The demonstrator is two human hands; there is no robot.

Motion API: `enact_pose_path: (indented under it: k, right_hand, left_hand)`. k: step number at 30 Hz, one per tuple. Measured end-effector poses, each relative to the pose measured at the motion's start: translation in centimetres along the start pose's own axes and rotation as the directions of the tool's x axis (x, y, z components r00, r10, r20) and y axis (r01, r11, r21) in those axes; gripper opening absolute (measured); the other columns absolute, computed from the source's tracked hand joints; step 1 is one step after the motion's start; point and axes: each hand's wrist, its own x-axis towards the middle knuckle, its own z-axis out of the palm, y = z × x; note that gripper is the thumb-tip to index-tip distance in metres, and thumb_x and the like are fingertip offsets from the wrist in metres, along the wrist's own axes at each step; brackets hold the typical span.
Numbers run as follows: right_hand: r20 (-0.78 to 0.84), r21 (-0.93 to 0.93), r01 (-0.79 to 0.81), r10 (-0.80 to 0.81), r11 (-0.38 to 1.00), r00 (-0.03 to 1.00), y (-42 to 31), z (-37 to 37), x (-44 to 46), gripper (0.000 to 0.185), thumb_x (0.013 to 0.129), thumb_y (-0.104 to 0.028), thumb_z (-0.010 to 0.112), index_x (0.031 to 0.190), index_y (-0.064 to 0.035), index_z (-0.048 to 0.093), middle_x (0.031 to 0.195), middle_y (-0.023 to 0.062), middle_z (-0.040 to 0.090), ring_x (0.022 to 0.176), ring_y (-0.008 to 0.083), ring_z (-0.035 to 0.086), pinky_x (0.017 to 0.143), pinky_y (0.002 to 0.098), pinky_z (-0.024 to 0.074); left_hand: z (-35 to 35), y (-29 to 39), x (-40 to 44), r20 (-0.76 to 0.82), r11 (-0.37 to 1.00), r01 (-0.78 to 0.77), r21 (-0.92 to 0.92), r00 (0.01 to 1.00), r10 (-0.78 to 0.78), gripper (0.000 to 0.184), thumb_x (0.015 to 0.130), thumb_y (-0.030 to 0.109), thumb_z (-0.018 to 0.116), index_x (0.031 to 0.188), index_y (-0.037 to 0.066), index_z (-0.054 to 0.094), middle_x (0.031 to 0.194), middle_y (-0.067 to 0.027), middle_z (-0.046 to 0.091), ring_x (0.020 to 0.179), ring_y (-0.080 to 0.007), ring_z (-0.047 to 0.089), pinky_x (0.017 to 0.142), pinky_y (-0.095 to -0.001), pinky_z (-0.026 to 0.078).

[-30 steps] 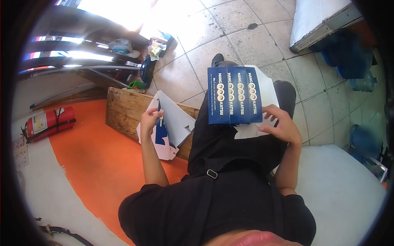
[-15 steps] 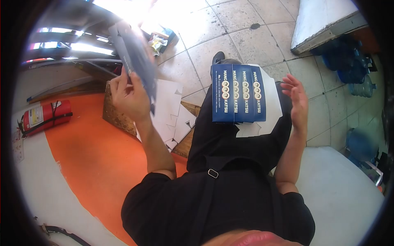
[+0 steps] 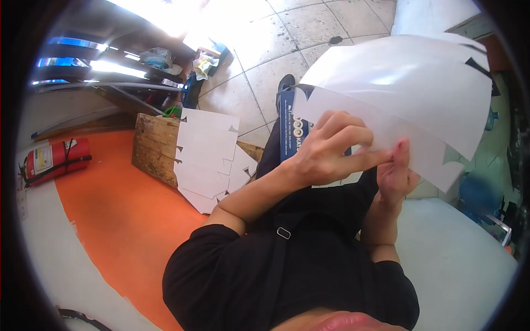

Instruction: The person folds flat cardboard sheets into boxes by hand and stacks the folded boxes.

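Note:
A large white carton blank point(image 3: 397, 77), bowed and with cut slots along its edges, is held up over my lap. My left hand point(image 3: 331, 146) reaches across my body, its fingers bent against the near edge of the blank. Close beside it, my right hand point(image 3: 395, 171) grips that same edge with the thumb on top; the fingers underneath are partly hidden. Behind the blank, a dark blue printed box point(image 3: 287, 129) marked KATSU lies on my thighs, mostly covered.
More white carton blanks point(image 3: 207, 151) lie on a wooden bench point(image 3: 152, 149) at left. A red fire extinguisher point(image 3: 58, 157) rests on the orange surface point(image 3: 121, 204). Blue bottles stand at right, and crumpled wrapping point(image 3: 204, 65) is on the far left side.
My left hand has brought the blank from the left side over my lap, now white face up. My right hand, open before, has closed on its edge. The printed box is now largely covered.

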Motion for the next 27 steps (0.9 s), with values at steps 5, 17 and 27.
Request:
enact_pose_path:
  k: [5,17,27]
  right_hand:
    - [-0.04,-0.625,0.171,-0.25,0.762,0.967,-2.0,2.1,3.6,0.025,0.095,0.003,0.053,0.118,0.0006,0.064,0.124,0.0161,0.062,0.115,0.0262,0.058,0.101,0.0389,0.0467]
    - [0.31,-0.663,0.56,-0.498,0.497,0.81,-2.3,0.0,4.8,0.019,0.098,-0.017,0.053,0.107,-0.0014,0.06,0.108,0.0202,0.067,0.1,0.0313,0.063,0.091,0.0416,0.0473]
    - [0.415,-0.889,0.456,-0.508,-0.049,0.755,-8.2,-5.4,2.5,0.037,0.077,0.009,0.06,0.113,0.004,0.068,0.073,0.0129,0.063,0.058,0.0203,0.055,0.05,0.0284,0.0432]
  left_hand:
    - [-0.9,-0.4,0.8,0.062,0.838,0.27,-0.475,0.96,-0.274,0.055,0.075,0.016,0.077,0.126,0.005,0.062,0.131,-0.0176,0.054,0.116,-0.0305,0.057,0.094,-0.0391,0.049]
    - [1.3,-0.5,3.5,0.304,-0.13,0.319,-0.939,0.588,-0.75,0.021,0.091,0.004,0.07,0.11,0.001,0.063,0.101,-0.003,0.068,0.092,-0.0104,0.062,0.085,-0.0257,0.05]
    - [7.3,1.0,6.2,0.472,-0.256,0.414,-0.874,0.594,-0.651,0.032,0.082,-0.002,0.077,0.11,-0.001,0.063,0.099,-0.0068,0.07,0.091,-0.0126,0.067,0.085,-0.0291,0.056]
